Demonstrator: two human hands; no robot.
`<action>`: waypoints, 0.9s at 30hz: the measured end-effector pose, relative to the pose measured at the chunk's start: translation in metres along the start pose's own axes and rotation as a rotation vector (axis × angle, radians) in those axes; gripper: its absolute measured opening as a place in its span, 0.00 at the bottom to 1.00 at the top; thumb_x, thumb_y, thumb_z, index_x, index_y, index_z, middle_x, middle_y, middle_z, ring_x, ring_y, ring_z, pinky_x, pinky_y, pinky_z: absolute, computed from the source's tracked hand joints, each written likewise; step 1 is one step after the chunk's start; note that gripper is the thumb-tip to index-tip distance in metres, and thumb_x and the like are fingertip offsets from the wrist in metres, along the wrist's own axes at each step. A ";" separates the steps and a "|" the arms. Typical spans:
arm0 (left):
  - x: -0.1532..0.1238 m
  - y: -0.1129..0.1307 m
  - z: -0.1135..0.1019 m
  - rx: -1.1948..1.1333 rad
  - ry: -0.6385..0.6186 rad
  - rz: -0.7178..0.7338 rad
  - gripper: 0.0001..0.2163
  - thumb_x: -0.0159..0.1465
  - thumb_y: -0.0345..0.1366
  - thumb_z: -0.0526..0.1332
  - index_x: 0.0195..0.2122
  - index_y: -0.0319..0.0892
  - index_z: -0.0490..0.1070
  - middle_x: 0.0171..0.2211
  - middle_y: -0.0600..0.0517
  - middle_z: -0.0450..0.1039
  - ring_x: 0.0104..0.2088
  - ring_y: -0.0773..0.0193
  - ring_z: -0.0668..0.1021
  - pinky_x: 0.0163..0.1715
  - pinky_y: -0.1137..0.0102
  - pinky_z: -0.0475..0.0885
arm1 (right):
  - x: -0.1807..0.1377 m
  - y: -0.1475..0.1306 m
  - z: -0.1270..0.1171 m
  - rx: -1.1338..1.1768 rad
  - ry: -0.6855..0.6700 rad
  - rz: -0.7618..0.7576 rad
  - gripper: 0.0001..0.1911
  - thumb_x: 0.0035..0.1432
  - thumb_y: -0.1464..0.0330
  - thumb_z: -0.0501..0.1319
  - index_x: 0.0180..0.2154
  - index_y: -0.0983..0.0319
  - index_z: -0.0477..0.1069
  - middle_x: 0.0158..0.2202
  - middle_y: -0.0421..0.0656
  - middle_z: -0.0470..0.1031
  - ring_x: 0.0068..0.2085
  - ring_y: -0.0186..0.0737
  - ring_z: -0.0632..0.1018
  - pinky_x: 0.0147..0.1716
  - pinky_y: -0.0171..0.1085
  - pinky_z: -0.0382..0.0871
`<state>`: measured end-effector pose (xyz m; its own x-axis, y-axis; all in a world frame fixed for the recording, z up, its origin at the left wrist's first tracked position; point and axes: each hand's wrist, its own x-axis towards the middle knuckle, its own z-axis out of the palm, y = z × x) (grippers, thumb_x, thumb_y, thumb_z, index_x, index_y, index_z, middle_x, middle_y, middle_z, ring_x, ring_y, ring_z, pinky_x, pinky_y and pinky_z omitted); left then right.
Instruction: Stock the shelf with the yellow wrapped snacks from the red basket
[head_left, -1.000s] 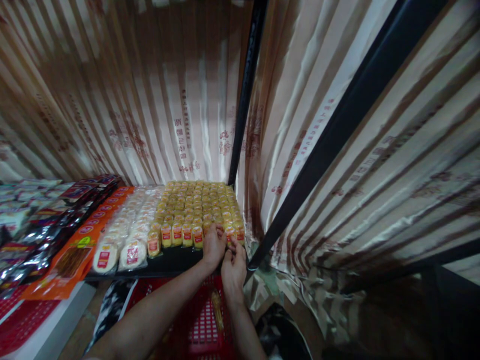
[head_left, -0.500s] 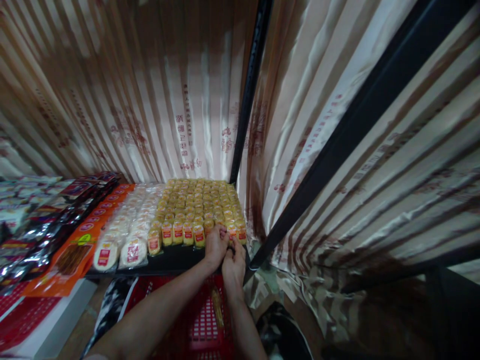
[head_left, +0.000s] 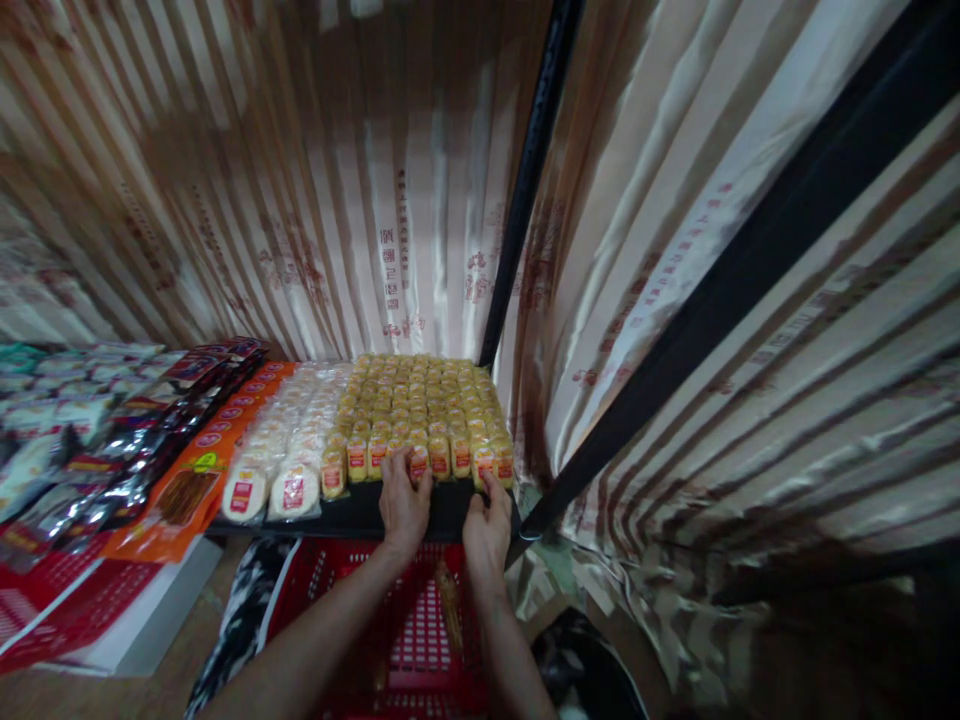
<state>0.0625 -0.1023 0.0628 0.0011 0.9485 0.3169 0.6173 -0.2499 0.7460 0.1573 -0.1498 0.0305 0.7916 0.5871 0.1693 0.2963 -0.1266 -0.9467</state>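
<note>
Several rows of small yellow packets [head_left: 420,405] with red labels stand packed together on a black shelf [head_left: 352,513]. My left hand [head_left: 403,500] rests at the shelf's front edge, its fingers spread up against the front row of packets. My right hand [head_left: 487,520] is beside it to the right, fingers curled over the shelf edge and touching the front-row packets near the right end. I cannot see either hand holding a separate packet.
Round white packets [head_left: 270,480] lie left of the yellow ones, then orange packets [head_left: 191,480] and dark foil bags [head_left: 112,440]. A red plastic basket [head_left: 405,640] sits below my arms. Black shelf posts [head_left: 525,180] rise before a striped curtain.
My hands, close together at the right end of the front row, have moved apart; the left one has shifted left along the row. The camera has shifted so the shelf sits further right.
</note>
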 end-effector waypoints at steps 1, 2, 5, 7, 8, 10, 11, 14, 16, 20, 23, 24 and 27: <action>0.000 -0.002 0.000 0.027 -0.012 -0.024 0.15 0.60 0.34 0.56 0.48 0.41 0.61 0.44 0.47 0.65 0.43 0.61 0.72 0.43 0.67 0.69 | 0.000 -0.001 0.000 0.004 -0.001 -0.006 0.25 0.51 0.67 0.48 0.49 0.66 0.67 0.50 0.51 0.66 0.52 0.44 0.67 0.55 0.43 0.56; 0.000 -0.002 0.000 0.054 -0.026 -0.047 0.15 0.60 0.34 0.56 0.49 0.41 0.60 0.45 0.47 0.64 0.44 0.60 0.72 0.43 0.67 0.69 | -0.001 -0.002 -0.001 0.008 -0.001 -0.015 0.24 0.51 0.67 0.48 0.49 0.66 0.67 0.50 0.51 0.66 0.52 0.44 0.67 0.55 0.43 0.56; 0.001 0.000 0.003 0.112 -0.045 -0.091 0.17 0.60 0.35 0.56 0.51 0.42 0.58 0.47 0.46 0.63 0.47 0.59 0.72 0.42 0.68 0.70 | -0.001 -0.003 -0.002 0.007 0.004 -0.051 0.24 0.51 0.67 0.48 0.48 0.65 0.67 0.49 0.51 0.66 0.52 0.44 0.67 0.55 0.43 0.56; 0.001 0.002 0.006 0.138 -0.040 -0.099 0.18 0.61 0.35 0.56 0.52 0.42 0.57 0.48 0.46 0.63 0.48 0.59 0.71 0.43 0.67 0.70 | -0.001 -0.002 -0.001 0.003 0.012 -0.081 0.23 0.51 0.67 0.48 0.48 0.64 0.68 0.50 0.50 0.66 0.52 0.43 0.67 0.55 0.43 0.56; 0.001 0.003 0.007 0.152 -0.037 -0.098 0.18 0.61 0.35 0.55 0.52 0.42 0.57 0.48 0.45 0.63 0.49 0.58 0.71 0.43 0.67 0.70 | -0.001 -0.001 -0.001 -0.001 0.016 -0.091 0.22 0.51 0.68 0.48 0.47 0.64 0.68 0.50 0.50 0.66 0.53 0.43 0.67 0.55 0.43 0.56; 0.002 0.003 0.009 0.187 -0.031 -0.094 0.19 0.61 0.36 0.56 0.53 0.42 0.57 0.48 0.45 0.62 0.48 0.58 0.71 0.41 0.67 0.70 | -0.001 0.000 0.000 -0.002 0.018 -0.100 0.22 0.51 0.68 0.48 0.47 0.64 0.68 0.49 0.50 0.66 0.52 0.43 0.67 0.55 0.43 0.56; 0.002 0.002 0.011 0.207 -0.026 -0.091 0.19 0.61 0.37 0.56 0.53 0.42 0.57 0.48 0.45 0.62 0.48 0.58 0.72 0.40 0.67 0.71 | 0.000 0.001 0.001 0.002 0.016 -0.098 0.22 0.51 0.68 0.48 0.47 0.64 0.68 0.49 0.50 0.67 0.52 0.43 0.67 0.54 0.43 0.57; 0.002 0.001 0.014 0.260 0.000 -0.088 0.19 0.60 0.37 0.56 0.52 0.43 0.58 0.49 0.45 0.62 0.46 0.58 0.73 0.37 0.69 0.71 | 0.000 0.003 0.003 0.029 0.007 -0.074 0.21 0.51 0.67 0.50 0.47 0.63 0.68 0.48 0.49 0.66 0.51 0.43 0.68 0.52 0.43 0.60; 0.003 0.001 0.015 0.273 0.019 -0.083 0.17 0.61 0.36 0.55 0.51 0.43 0.58 0.48 0.46 0.63 0.46 0.58 0.73 0.37 0.69 0.71 | 0.000 0.004 0.003 0.046 0.000 -0.058 0.21 0.51 0.67 0.50 0.47 0.62 0.68 0.49 0.49 0.66 0.51 0.43 0.68 0.50 0.42 0.63; 0.004 0.000 0.016 0.239 0.039 -0.057 0.16 0.60 0.35 0.54 0.49 0.41 0.58 0.47 0.46 0.65 0.48 0.58 0.71 0.39 0.68 0.71 | 0.000 0.003 0.003 0.064 -0.002 -0.047 0.21 0.51 0.67 0.50 0.47 0.63 0.68 0.49 0.49 0.66 0.50 0.43 0.68 0.47 0.41 0.65; 0.003 -0.001 0.015 0.221 0.054 -0.068 0.15 0.59 0.35 0.54 0.48 0.41 0.59 0.45 0.46 0.66 0.47 0.57 0.72 0.39 0.67 0.71 | 0.000 0.000 0.002 0.078 0.002 -0.044 0.21 0.50 0.67 0.51 0.46 0.63 0.68 0.48 0.49 0.66 0.49 0.43 0.69 0.46 0.42 0.66; 0.003 -0.001 0.015 0.212 0.058 -0.072 0.15 0.59 0.35 0.54 0.48 0.41 0.59 0.46 0.46 0.66 0.48 0.57 0.72 0.40 0.67 0.71 | 0.000 -0.001 0.002 0.079 0.001 -0.044 0.21 0.50 0.67 0.51 0.46 0.63 0.68 0.48 0.50 0.66 0.50 0.44 0.69 0.46 0.42 0.66; 0.001 -0.003 0.012 0.160 0.069 -0.062 0.18 0.59 0.34 0.54 0.50 0.42 0.57 0.47 0.46 0.65 0.49 0.57 0.71 0.42 0.66 0.70 | -0.001 -0.003 0.002 0.067 -0.008 -0.045 0.21 0.51 0.67 0.50 0.47 0.63 0.68 0.49 0.50 0.65 0.49 0.43 0.69 0.46 0.41 0.66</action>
<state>0.0701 -0.0981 0.0536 -0.0916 0.9443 0.3162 0.7316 -0.1516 0.6646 0.1546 -0.1489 0.0327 0.7742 0.5971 0.2102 0.2950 -0.0464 -0.9544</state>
